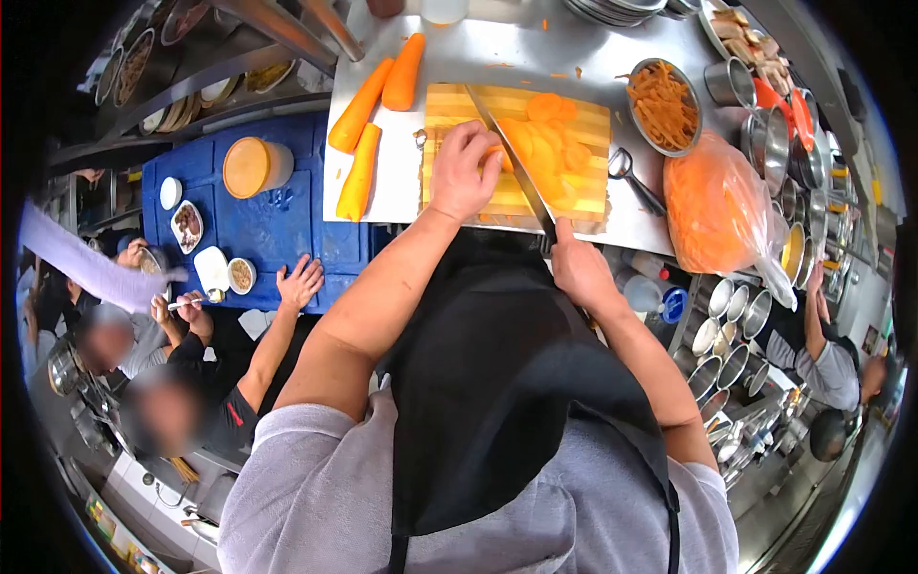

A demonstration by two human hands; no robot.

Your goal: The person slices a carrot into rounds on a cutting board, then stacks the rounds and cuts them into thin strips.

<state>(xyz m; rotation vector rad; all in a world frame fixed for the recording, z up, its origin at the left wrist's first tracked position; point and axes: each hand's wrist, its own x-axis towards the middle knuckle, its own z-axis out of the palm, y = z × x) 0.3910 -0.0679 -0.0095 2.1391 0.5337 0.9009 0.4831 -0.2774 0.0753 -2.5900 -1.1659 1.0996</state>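
1. Through the head view I see the left hand (467,172) on the cutting board (445,103), its fingers bent and closed over a carrot piece (501,153) just left of the blade; most of the piece is hidden under them.
2. The right hand (579,263) is clamped round the handle of the knife (523,179), whose blade slants across the board, tip at the far left, handle at the near right.
3. Carrot slices (550,153) lie overlapping on the board, right of the blade.
4. I judge the carrot piece light, stiff and a little slippery, apt to roll on its round side. I would press it from above, well back from the blade, fingertips tucked in.
5. The slices look thin and damp; I expect them to slide and cling together, so they are best gathered as a pile.
6. Three whole carrots (358,177) lie left of the board. I judge them firm, best held round the thick end.
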